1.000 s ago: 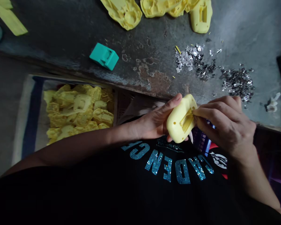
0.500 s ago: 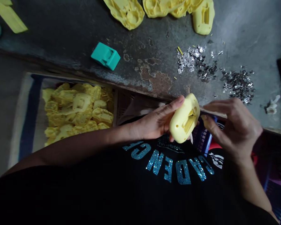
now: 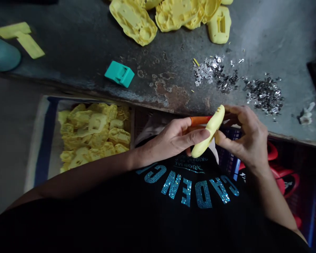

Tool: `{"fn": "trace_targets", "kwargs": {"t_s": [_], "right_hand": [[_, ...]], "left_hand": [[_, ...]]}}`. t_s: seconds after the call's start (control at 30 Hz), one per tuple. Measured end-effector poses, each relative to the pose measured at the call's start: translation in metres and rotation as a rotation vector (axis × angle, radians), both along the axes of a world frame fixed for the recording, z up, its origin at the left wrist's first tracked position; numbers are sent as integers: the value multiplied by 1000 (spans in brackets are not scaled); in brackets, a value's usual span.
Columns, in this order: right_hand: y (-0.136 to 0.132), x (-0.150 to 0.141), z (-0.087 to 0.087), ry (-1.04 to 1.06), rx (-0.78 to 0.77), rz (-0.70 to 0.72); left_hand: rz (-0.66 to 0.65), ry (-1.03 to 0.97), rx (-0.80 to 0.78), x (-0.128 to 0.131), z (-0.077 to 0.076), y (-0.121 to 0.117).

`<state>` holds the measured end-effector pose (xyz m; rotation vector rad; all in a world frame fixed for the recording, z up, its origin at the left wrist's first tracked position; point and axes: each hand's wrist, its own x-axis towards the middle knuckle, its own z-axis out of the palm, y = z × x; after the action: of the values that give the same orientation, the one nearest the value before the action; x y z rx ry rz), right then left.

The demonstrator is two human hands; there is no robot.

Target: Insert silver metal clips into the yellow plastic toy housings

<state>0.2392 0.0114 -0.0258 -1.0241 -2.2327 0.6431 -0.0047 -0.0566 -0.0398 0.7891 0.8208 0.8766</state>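
Observation:
Both hands hold one pale yellow plastic shell [image 3: 210, 130] just in front of my chest, at the near edge of the worn grey workbench [image 3: 171, 66]. My left hand [image 3: 173, 138] grips the shell from the left, fingers closed round it. My right hand [image 3: 242, 135] pinches its right side, thumb and fingers pressed together. The shell is turned edge-on toward the camera. An orange part [image 3: 200, 120] pokes out behind it; what it belongs to is hidden.
Several yellow shells [image 3: 171, 15] lie at the bench's far edge. A teal plastic piece [image 3: 119, 73] sits mid-bench. Heaps of small shiny metal bits [image 3: 263, 92] lie to the right. A bin of yellow shells [image 3: 93, 131] stands lower left. Red items [image 3: 281, 175] are lower right.
The shell has been rotated from its open face toward me to edge-on. My right hand, which had drawn back from the slot, has closed on the shell's right side again.

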Motion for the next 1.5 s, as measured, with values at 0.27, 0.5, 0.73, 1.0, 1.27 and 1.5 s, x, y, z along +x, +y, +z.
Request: {"fn": "trace_targets", "kwargs": {"t_s": [0.27, 0.5, 0.73, 1.0, 1.27, 1.5], "right_hand": [[-6, 7, -11, 63, 145, -85], [-4, 20, -17, 78, 4, -131], [-19, 16, -11, 58, -74, -136], [7, 66, -33, -59, 171, -420], [57, 23, -35, -248, 305, -225], [87, -31, -36, -369, 435, -139]], "left_hand": [[-11, 146, 22, 3, 13, 3], [-32, 20, -129, 8, 2, 18], [-234, -209, -290, -3, -5, 31], [-186, -335, -340, -21, -14, 32], [2, -307, -254, -39, -17, 22], [131, -341, -223, -52, -28, 5]]}}
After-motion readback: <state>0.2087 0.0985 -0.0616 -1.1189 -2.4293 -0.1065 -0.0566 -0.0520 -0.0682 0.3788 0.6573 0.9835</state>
